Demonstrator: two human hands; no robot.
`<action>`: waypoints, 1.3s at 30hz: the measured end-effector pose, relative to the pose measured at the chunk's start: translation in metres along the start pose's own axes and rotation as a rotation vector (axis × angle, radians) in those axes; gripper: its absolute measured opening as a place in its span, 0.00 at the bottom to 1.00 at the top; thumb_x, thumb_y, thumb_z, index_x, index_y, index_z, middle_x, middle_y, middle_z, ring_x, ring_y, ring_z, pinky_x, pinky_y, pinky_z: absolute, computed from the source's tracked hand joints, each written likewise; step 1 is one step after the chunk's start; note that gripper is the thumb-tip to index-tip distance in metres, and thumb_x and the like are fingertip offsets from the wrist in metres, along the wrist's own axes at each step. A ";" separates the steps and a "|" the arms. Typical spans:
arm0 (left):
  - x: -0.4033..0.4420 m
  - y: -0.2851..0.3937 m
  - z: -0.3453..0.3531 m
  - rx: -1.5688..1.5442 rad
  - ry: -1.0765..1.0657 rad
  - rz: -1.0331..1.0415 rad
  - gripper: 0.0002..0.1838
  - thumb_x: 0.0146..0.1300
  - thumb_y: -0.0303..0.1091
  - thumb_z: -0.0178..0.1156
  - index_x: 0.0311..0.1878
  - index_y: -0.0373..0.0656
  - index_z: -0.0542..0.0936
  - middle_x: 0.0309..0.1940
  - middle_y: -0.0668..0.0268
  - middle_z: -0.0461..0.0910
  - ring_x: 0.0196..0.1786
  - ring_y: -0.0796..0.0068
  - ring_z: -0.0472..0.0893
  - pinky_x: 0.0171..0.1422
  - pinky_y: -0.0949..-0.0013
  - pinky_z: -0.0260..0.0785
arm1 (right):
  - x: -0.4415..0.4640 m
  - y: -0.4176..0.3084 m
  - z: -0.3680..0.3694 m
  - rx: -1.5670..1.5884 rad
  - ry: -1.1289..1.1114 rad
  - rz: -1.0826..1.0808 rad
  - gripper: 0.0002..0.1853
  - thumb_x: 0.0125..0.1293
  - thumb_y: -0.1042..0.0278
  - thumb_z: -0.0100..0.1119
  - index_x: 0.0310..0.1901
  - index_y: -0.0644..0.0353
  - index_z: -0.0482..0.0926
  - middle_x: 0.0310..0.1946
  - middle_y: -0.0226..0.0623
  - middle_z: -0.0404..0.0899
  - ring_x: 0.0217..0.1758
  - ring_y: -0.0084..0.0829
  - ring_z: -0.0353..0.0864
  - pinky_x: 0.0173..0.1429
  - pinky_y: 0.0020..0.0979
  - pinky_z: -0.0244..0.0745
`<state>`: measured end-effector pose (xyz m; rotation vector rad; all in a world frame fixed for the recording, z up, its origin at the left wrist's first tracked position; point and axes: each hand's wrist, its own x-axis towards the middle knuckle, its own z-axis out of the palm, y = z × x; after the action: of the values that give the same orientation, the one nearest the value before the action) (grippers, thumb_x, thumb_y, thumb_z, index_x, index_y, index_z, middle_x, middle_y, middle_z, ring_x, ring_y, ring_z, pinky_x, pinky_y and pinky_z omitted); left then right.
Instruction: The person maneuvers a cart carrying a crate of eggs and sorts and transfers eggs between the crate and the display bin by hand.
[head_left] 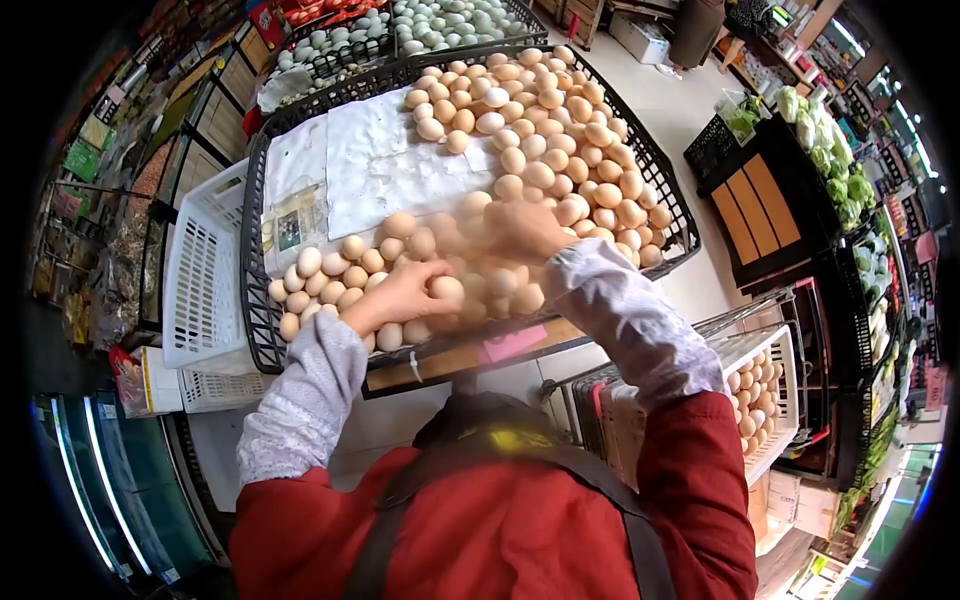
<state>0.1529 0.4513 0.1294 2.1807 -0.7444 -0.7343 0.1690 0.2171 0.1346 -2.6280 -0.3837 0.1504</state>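
Head view: my left hand (pixel 398 297) is over the near part of the black tray (pixel 258 320), left of centre. Its thumb and fingers are curled to a narrow gap, and one egg (pixel 446 290) sits between the tips. My right hand (pixel 520 228) is farther into the tray and to the right, palm down, with its fingers bent inward. Its fingertips are blurred and partly hidden, so I cannot tell how wide they are set or whether they have hold of anything.

Governing relation: the egg lies at the right end of my left hand, on the side facing my right hand. The left hand is the nearer, being in contact; the right hand is apart from this egg, beyond it and to the right. The egg's long axis cannot be determined, because the visible face looks almost round.

Surroundings: loose eggs (pixel 630 213) fill the right side of the tray and continue in a band along its near side, under and around both hands. A white liner (pixel 385 165) shows at the far left of this band. A pink card (pixel 513 343) is on the near edge. A white basket (pixel 205 270) stands just beside the tray's left wall.
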 end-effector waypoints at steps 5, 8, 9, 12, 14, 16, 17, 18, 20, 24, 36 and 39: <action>0.008 -0.005 0.004 0.197 0.034 0.051 0.26 0.50 0.47 0.67 0.51 0.45 0.78 0.38 0.53 0.80 0.42 0.57 0.80 0.46 0.58 0.71 | 0.029 0.002 0.038 -0.330 -0.137 -0.059 0.20 0.46 0.44 0.67 0.33 0.50 0.81 0.36 0.42 0.78 0.38 0.38 0.81 0.41 0.39 0.74; 0.007 0.008 0.005 0.300 -0.002 -0.008 0.26 0.49 0.48 0.66 0.51 0.49 0.78 0.36 0.53 0.79 0.43 0.54 0.78 0.48 0.55 0.70 | 0.037 0.008 0.055 -0.344 -0.011 -0.094 0.19 0.45 0.45 0.67 0.32 0.51 0.81 0.36 0.39 0.79 0.38 0.38 0.81 0.41 0.40 0.73; 0.007 0.009 0.008 0.354 0.021 0.022 0.25 0.49 0.48 0.66 0.51 0.49 0.78 0.36 0.53 0.79 0.44 0.54 0.77 0.49 0.55 0.70 | 0.038 0.005 0.048 -0.345 -0.007 -0.083 0.19 0.45 0.45 0.67 0.32 0.51 0.81 0.36 0.39 0.79 0.38 0.38 0.81 0.41 0.40 0.73; 0.007 0.006 0.014 0.407 0.014 0.075 0.24 0.49 0.46 0.65 0.50 0.48 0.78 0.37 0.51 0.78 0.45 0.51 0.77 0.50 0.54 0.69 | 0.037 -0.005 0.046 -0.277 -0.131 -0.016 0.19 0.48 0.47 0.66 0.37 0.52 0.84 0.38 0.35 0.83 0.42 0.36 0.82 0.45 0.39 0.74; 0.011 -0.008 0.020 0.392 0.053 0.071 0.24 0.50 0.45 0.65 0.50 0.47 0.78 0.38 0.49 0.77 0.45 0.49 0.76 0.49 0.54 0.70 | 0.042 -0.007 0.052 -0.304 -0.208 0.075 0.20 0.49 0.49 0.66 0.40 0.52 0.85 0.41 0.36 0.83 0.45 0.36 0.83 0.46 0.38 0.75; 0.013 -0.003 0.024 0.456 0.063 0.048 0.25 0.47 0.41 0.68 0.50 0.45 0.78 0.41 0.47 0.75 0.48 0.47 0.75 0.52 0.53 0.70 | 0.043 -0.011 0.050 -0.297 -0.294 0.136 0.22 0.49 0.50 0.66 0.44 0.53 0.85 0.44 0.38 0.83 0.47 0.37 0.83 0.46 0.39 0.77; 0.011 0.005 0.022 0.498 0.032 0.087 0.25 0.46 0.39 0.69 0.49 0.44 0.78 0.44 0.46 0.73 0.49 0.46 0.75 0.54 0.53 0.70 | 0.043 -0.011 0.049 -0.284 -0.344 0.156 0.23 0.49 0.51 0.66 0.46 0.54 0.84 0.46 0.39 0.82 0.47 0.39 0.82 0.46 0.40 0.77; 0.013 0.005 0.025 0.568 0.041 0.120 0.25 0.46 0.39 0.69 0.49 0.43 0.78 0.48 0.44 0.71 0.50 0.45 0.74 0.55 0.53 0.70 | 0.044 -0.011 0.050 -0.262 -0.407 0.168 0.27 0.46 0.52 0.67 0.49 0.56 0.82 0.48 0.42 0.79 0.46 0.42 0.82 0.46 0.42 0.76; 0.010 0.015 0.033 0.545 0.061 0.044 0.25 0.44 0.33 0.70 0.48 0.38 0.78 0.57 0.44 0.66 0.57 0.41 0.71 0.58 0.53 0.70 | 0.032 -0.021 0.052 -0.274 -0.299 0.295 0.27 0.50 0.50 0.65 0.52 0.52 0.82 0.58 0.40 0.74 0.49 0.42 0.82 0.44 0.44 0.78; 0.015 0.007 0.046 0.576 0.086 0.149 0.28 0.46 0.39 0.73 0.53 0.47 0.78 0.61 0.41 0.62 0.55 0.41 0.72 0.59 0.55 0.69 | -0.006 -0.027 0.034 -0.239 -0.111 0.110 0.19 0.51 0.52 0.64 0.45 0.48 0.83 0.48 0.41 0.75 0.44 0.43 0.81 0.38 0.45 0.76; 0.010 0.015 0.056 0.408 0.030 0.029 0.23 0.57 0.32 0.66 0.57 0.44 0.77 0.52 0.44 0.68 0.52 0.48 0.75 0.56 0.61 0.71 | -0.308 0.096 -0.057 0.242 0.534 0.370 0.14 0.58 0.56 0.64 0.43 0.53 0.80 0.42 0.37 0.81 0.45 0.42 0.80 0.48 0.38 0.75; 0.023 -0.030 0.055 0.285 0.023 -0.009 0.25 0.54 0.33 0.67 0.58 0.44 0.77 0.50 0.45 0.69 0.52 0.50 0.75 0.56 0.62 0.70 | -0.426 0.174 -0.061 0.027 0.417 1.045 0.16 0.59 0.57 0.60 0.46 0.57 0.79 0.38 0.41 0.82 0.44 0.43 0.80 0.48 0.37 0.75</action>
<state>0.1392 0.4289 0.0675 2.4450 -0.8719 -0.6376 -0.1849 -0.0824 0.1225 -2.4654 1.1220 -0.0649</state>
